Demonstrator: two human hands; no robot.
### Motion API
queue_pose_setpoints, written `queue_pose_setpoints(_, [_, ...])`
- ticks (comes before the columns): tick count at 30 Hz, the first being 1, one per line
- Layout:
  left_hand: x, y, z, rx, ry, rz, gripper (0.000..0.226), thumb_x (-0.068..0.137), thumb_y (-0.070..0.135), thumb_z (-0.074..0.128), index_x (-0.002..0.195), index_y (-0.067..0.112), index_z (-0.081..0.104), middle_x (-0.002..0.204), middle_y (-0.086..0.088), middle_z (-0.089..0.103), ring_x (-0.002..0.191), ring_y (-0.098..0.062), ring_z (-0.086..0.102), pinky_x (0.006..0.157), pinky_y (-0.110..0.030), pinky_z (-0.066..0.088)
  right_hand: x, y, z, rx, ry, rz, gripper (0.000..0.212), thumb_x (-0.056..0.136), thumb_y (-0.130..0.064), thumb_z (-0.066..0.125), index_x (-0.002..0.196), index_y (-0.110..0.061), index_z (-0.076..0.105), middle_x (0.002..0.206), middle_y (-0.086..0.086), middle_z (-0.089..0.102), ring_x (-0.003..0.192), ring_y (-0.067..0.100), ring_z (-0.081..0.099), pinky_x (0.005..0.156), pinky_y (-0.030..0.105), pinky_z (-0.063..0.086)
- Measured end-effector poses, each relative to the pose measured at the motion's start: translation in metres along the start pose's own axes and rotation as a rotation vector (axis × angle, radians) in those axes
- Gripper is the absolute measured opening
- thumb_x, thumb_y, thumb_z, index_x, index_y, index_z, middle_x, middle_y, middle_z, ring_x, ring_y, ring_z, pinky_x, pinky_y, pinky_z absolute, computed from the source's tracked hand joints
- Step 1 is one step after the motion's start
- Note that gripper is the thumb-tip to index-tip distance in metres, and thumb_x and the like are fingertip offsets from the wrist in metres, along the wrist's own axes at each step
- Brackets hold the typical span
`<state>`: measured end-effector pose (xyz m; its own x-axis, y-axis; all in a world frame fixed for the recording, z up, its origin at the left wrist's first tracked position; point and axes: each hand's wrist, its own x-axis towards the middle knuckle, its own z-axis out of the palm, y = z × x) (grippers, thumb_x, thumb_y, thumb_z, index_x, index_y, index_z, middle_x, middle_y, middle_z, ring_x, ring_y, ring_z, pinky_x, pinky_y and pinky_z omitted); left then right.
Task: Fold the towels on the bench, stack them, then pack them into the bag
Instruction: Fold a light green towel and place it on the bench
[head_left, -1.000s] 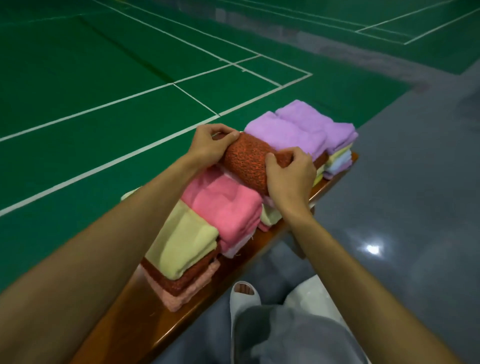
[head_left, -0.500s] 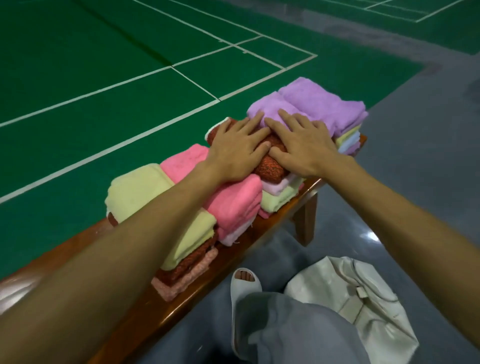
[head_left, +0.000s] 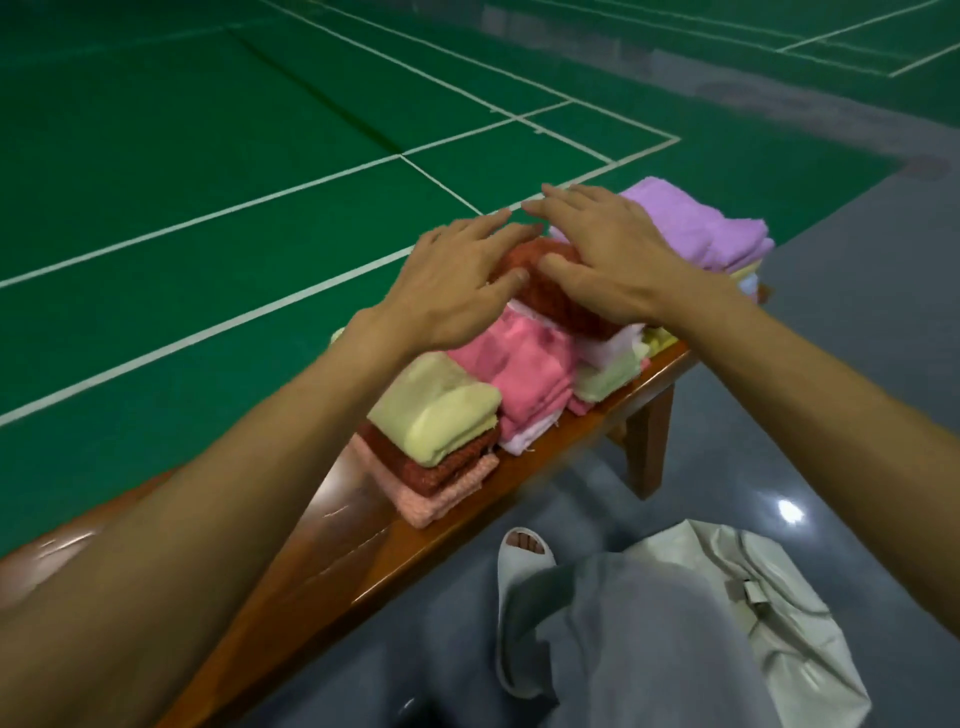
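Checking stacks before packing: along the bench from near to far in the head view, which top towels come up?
Top towels: yellow towel → pink towel → rust towel → purple towel.

Beneath the left hand (head_left: 457, 291) and right hand (head_left: 608, 260) lies a rust-red towel (head_left: 550, 312), speckled in its weave. Beyond the right hand's knuckles, the lilac towel (head_left: 691, 228) is plain. On the wrist side of the left hand come the pink towel (head_left: 524, 374), then the pale yellow towel (head_left: 436, 410) over a dark red towel (head_left: 431, 470) and a salmon towel (head_left: 431, 501) (this last looks ribbed). Under the right wrist shows a pale green towel (head_left: 605, 379). The bench (head_left: 415, 551) is glossy orange-brown. Past the fingertips the court (head_left: 208, 156) is green with white lines. The floor (head_left: 831, 389) is grey, the bag (head_left: 779, 613) cream, the slipper (head_left: 511, 613) white, the trousers (head_left: 649, 649) grey.
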<state>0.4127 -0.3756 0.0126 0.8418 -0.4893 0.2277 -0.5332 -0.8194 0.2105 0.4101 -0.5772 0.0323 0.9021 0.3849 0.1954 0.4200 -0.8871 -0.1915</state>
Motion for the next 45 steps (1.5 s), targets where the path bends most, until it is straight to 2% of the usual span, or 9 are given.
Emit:
queue_pose_setpoints(8, [-0.225, -0.1, -0.044, -0.043, 0.052, -0.332, 0.07, 0.093, 0.063, 0.043, 0.158, 0.042, 0.031, 0.152, -0.001, 0.052, 0.136, -0.027, 0.047, 0.108, -0.053, 0.039, 0.007, -0.174, 0.056, 0.163, -0.195, -0.278, 0.081, 0.084, -0.051, 0.039, 0.157, -0.015, 0.036, 0.163, 0.013, 0.034, 0.148, 0.031, 0.032, 0.12, 0.047, 0.03])
queue_pose_setpoints(14, [-0.435, -0.152, -0.08, -0.04, 0.127, -0.705, 0.062, 0.094, 0.051, 0.051, 0.154, 0.036, 0.043, 0.149, 0.0, 0.056, 0.134, -0.025, 0.048, 0.11, -0.047, 0.039, -0.006, -0.356, 0.137, 0.332, -0.37, -0.478, 0.072, 0.088, -0.056, 0.045, 0.148, -0.016, 0.044, 0.141, 0.01, 0.053, 0.131, 0.028, 0.049, 0.109, 0.041, 0.04])
queue_pose_setpoints(21, [-0.636, -0.192, -0.101, -0.044, 0.3, -1.208, 0.043, 0.101, 0.043, 0.049, 0.134, 0.021, 0.064, 0.133, -0.003, 0.066, 0.122, -0.027, 0.061, 0.102, -0.045, 0.048, -0.046, -0.52, 0.225, 0.597, -0.463, -0.468, 0.01, 0.089, -0.023, 0.068, 0.091, -0.012, 0.068, 0.091, 0.008, 0.072, 0.09, 0.028, 0.066, 0.074, 0.035, 0.048])
queue_pose_setpoints(25, [-0.705, -0.203, -0.095, 0.045, 0.478, -1.53, 0.026, 0.099, 0.017, 0.062, 0.119, 0.004, 0.072, 0.117, -0.016, 0.073, 0.106, -0.037, 0.068, 0.095, -0.043, 0.05, -0.057, -0.552, 0.25, 0.625, -0.468, -0.245, 0.027, 0.083, -0.022, 0.07, 0.061, -0.007, 0.07, 0.055, 0.004, 0.066, 0.062, 0.025, 0.067, 0.064, 0.035, 0.056])
queue_pose_setpoints(27, [-0.723, -0.207, -0.092, 0.053, 0.545, -1.646, 0.02, 0.094, 0.02, 0.066, 0.102, 0.005, 0.077, 0.1, -0.017, 0.076, 0.097, -0.039, 0.069, 0.089, -0.043, 0.052, -0.058, -0.557, 0.253, 0.608, -0.398, -0.21, 0.032, 0.082, -0.032, 0.075, 0.06, -0.009, 0.073, 0.054, 0.002, 0.067, 0.06, 0.023, 0.067, 0.067, 0.036, 0.059])
queue_pose_setpoints(32, [-0.733, -0.21, -0.088, 0.031, 0.627, -1.718, 0.026, 0.079, 0.04, 0.082, 0.094, 0.018, 0.079, 0.092, -0.005, 0.077, 0.089, -0.029, 0.071, 0.088, -0.039, 0.056, -0.065, -0.572, 0.251, 0.418, -0.33, -0.229, 0.054, 0.073, -0.065, 0.078, 0.069, -0.011, 0.07, 0.065, 0.004, 0.067, 0.064, 0.021, 0.063, 0.061, 0.033, 0.052])
queue_pose_setpoints(36, [-0.727, -0.209, -0.087, 0.05, 0.646, -1.67, 0.011, 0.082, 0.028, 0.08, 0.089, 0.021, 0.081, 0.083, 0.001, 0.076, 0.084, -0.025, 0.07, 0.083, -0.037, 0.058, -0.062, -0.581, 0.256, 0.385, -0.397, -0.18, 0.022, 0.073, -0.038, 0.076, 0.074, -0.017, 0.069, 0.077, 0.003, 0.069, 0.078, 0.026, 0.067, 0.065, 0.031, 0.053])
queue_pose_setpoints(40, [-0.721, -0.208, -0.09, 0.149, 0.668, -1.634, 0.01, 0.086, 0.015, 0.073, 0.089, 0.016, 0.082, 0.083, -0.003, 0.076, 0.081, -0.03, 0.069, 0.078, -0.037, 0.057, -0.062, -0.578, 0.253, 0.627, -0.436, -0.157, 0.011, 0.079, -0.02, 0.076, 0.069, -0.02, 0.07, 0.071, -0.004, 0.069, 0.074, 0.019, 0.067, 0.064, 0.03, 0.052])
queue_pose_setpoints(45, [-0.72, -0.21, -0.096, 0.076, 0.71, -1.661, 0.014, 0.096, 0.014, 0.061, 0.091, 0.01, 0.074, 0.085, -0.004, 0.067, 0.081, -0.028, 0.06, 0.075, -0.035, 0.046, -0.064, -0.578, 0.246, 1.345, -0.74, 0.097, 0.015, 0.097, -0.011, 0.067, 0.085, -0.007, 0.059, 0.081, 0.011, 0.065, 0.072, 0.023, 0.062, 0.071, 0.041, 0.054])
